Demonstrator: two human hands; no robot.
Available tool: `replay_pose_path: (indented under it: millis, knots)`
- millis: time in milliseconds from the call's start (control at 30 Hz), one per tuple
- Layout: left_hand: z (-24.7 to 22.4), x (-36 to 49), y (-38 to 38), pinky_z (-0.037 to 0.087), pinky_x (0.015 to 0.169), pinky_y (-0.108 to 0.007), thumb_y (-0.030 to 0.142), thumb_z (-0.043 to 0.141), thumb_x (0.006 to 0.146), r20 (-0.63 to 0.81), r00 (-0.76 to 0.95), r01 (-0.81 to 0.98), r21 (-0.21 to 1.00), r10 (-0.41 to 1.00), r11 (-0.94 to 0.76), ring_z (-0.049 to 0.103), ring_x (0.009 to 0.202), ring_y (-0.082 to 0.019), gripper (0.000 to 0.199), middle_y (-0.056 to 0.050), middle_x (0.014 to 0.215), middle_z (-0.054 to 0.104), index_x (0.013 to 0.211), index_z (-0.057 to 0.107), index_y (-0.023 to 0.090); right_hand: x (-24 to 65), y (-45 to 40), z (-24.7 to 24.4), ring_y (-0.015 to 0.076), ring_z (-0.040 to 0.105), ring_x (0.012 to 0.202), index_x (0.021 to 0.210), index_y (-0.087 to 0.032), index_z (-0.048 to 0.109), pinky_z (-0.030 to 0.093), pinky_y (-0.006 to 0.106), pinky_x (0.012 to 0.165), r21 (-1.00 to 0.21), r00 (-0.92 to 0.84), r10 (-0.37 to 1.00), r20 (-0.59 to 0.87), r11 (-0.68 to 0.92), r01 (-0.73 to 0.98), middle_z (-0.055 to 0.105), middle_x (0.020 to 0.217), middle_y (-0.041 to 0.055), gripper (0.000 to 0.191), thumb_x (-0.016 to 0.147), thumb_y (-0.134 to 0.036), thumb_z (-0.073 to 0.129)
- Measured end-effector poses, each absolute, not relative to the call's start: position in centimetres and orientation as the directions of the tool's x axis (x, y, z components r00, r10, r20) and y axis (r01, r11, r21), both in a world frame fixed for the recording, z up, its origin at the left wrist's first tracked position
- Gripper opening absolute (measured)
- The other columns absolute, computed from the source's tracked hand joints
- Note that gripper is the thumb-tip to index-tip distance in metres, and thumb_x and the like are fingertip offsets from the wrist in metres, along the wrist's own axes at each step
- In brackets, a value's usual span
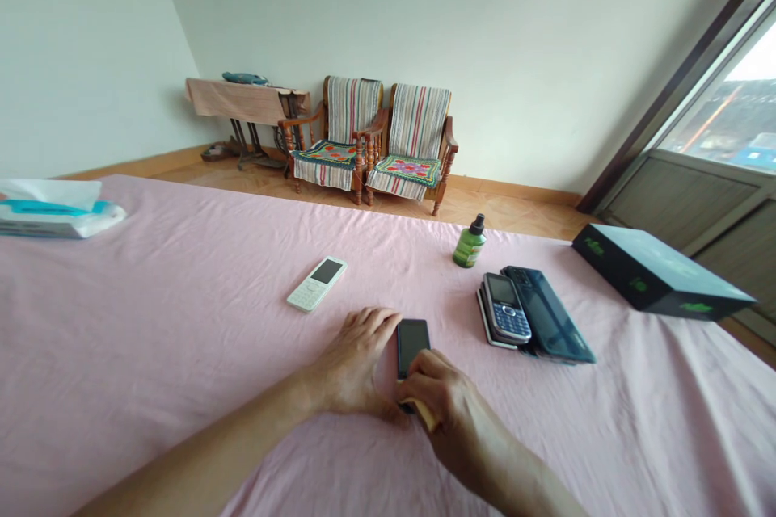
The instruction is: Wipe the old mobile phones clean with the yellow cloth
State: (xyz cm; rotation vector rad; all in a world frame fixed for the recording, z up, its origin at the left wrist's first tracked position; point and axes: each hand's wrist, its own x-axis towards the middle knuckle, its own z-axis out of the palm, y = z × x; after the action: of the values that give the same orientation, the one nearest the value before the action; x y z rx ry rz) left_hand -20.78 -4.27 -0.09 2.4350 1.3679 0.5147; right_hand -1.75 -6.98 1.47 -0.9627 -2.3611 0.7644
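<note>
Head view: reaches in from lower left with the left hand [362, 367], palm down, grip open, fingertips right by the far left corner of the dark phone [413, 341]. Comes in from lower right with the right hand [441, 397], knuckles up, grip curled tight on a yellowish piece [425, 414], over the phone's near end. Has that phone lying on the pink cloth [182, 291], white phone [317, 284] off to the left.

A home — wooden armchairs [418, 121] (two).
</note>
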Motion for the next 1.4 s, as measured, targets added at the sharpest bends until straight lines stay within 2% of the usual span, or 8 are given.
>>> replay_pose_path:
  millis: [200,300,400,700,967,1167,1333,1400]
  knots:
    - [-0.1,-20.9,-4.2,0.029,0.105,-0.050,0.068,0.075,0.049,0.132,0.482,0.763,0.422,0.866,-0.489,0.039,0.123,-0.036,0.109,-0.014,0.137,0.043,0.137,0.035,0.018,0.2,-6.9,2.3,0.0123,0.057,0.077,0.080,-0.021,0.069,0.042,0.021,0.066,-0.755,-0.672,0.725,0.154,0.525,0.394,0.059,0.086,0.0022,0.031,0.083,0.002,0.050]
    - [0.1,-20.9,-4.2,0.028,0.105,-0.052,0.073,0.072,0.050,0.118,0.491,0.764,0.419,0.863,-0.491,0.039,0.124,-0.038,0.111,-0.016,0.138,0.042,0.138,0.035,0.017,1.7,-5.7,1.8,0.0130,0.058,0.074,0.084,-0.020,0.068,0.043,0.023,0.065,-0.754,-0.529,0.819,0.221,0.487,0.440,0.059,0.083,0.0022,0.024,0.083,-0.002,0.052]
    - [0.2,-20.9,-4.3,0.027,0.105,-0.053,0.075,0.070,0.051,0.108,0.496,0.764,0.419,0.862,-0.491,0.039,0.123,-0.038,0.112,-0.017,0.137,0.042,0.139,0.034,0.015,2.6,-4.8,1.4,0.0138,0.058,0.072,0.085,-0.019,0.067,0.042,0.025,0.065,-0.732,-0.446,0.854,0.268,0.481,0.482,0.060,0.081,0.0022,0.019,0.086,-0.008,0.052]
    - [0.3,-20.9,-4.4,0.027,0.104,-0.055,0.077,0.067,0.053,0.091,0.494,0.772,0.411,0.864,-0.485,0.038,0.124,-0.039,0.111,-0.018,0.138,0.042,0.139,0.034,0.015,1.7,-5.5,1.1,0.0132,0.058,0.074,0.081,-0.018,0.066,0.042,0.023,0.065,-0.702,-0.565,0.805,0.182,0.509,0.498,0.058,0.081,0.0025,0.031,0.076,0.006,0.048]
    - [0.5,-20.8,-4.4,0.026,0.105,-0.052,0.075,0.068,0.053,0.084,0.492,0.777,0.408,0.867,-0.480,0.038,0.126,-0.038,0.109,-0.017,0.139,0.042,0.139,0.035,0.017,1.9,-6.4,2.0,0.0103,0.058,0.071,0.074,-0.019,0.067,0.040,0.020,0.062,-0.716,-0.661,0.745,0.091,0.510,0.476,0.058,0.080,0.0002,0.035,0.074,0.008,0.045]
    - [0.5,-20.9,-4.4,0.026,0.105,-0.052,0.074,0.070,0.053,0.086,0.490,0.774,0.414,0.867,-0.479,0.037,0.126,-0.038,0.109,-0.016,0.139,0.042,0.139,0.035,0.017,1.6,-5.8,1.5,0.0138,0.057,0.074,0.079,-0.017,0.066,0.042,0.024,0.065,-0.682,-0.554,0.807,0.204,0.523,0.512,0.057,0.080,0.0027,0.032,0.074,0.007,0.046]
    - [0.4,-20.9,-4.4,0.026,0.105,-0.051,0.073,0.071,0.052,0.084,0.488,0.777,0.411,0.869,-0.476,0.038,0.125,-0.038,0.109,-0.016,0.139,0.041,0.139,0.034,0.018,1.6,-6.0,2.1,0.0113,0.057,0.070,0.074,-0.018,0.066,0.040,0.021,0.061,-0.712,-0.613,0.783,0.106,0.490,0.503,0.057,0.078,0.0010,0.033,0.072,0.008,0.046]
    - [0.4,-20.8,-4.3,0.027,0.105,-0.051,0.073,0.071,0.052,0.081,0.486,0.780,0.409,0.870,-0.473,0.038,0.125,-0.038,0.109,-0.017,0.139,0.042,0.139,0.034,0.018,1.4,-6.0,1.9,0.0117,0.057,0.070,0.073,-0.018,0.066,0.039,0.021,0.061,-0.704,-0.599,0.792,0.118,0.492,0.512,0.057,0.078,0.0012,0.033,0.073,0.008,0.046]
